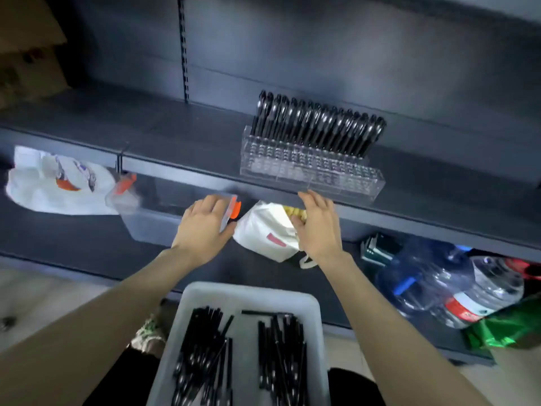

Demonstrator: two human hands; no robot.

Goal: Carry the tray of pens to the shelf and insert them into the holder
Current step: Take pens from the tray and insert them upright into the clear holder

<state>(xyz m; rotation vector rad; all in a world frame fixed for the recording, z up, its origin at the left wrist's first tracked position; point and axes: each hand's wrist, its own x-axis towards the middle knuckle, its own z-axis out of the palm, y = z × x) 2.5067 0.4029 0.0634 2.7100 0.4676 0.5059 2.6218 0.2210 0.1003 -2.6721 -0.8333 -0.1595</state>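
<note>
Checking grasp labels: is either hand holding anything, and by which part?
The left hand grips the clear bin at its orange-clipped right end; the right hand holds nothing.

Pale plastic tray [246, 291], near centre, holds loose black pens [205, 347] in two heaps. Clear holder [310, 171] stands on far shelf [175, 142], right of centre, its back row filled with leaning black pens [319, 127].

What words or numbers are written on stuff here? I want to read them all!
No text here can be read.
white bag: pink label, too blurred to read.
water bottle: red and white label, too blurred to read.
plastic bag on the left: coloured print, too blurred to read.
pens in the tray: tiny pale marks, too small to read.
</note>
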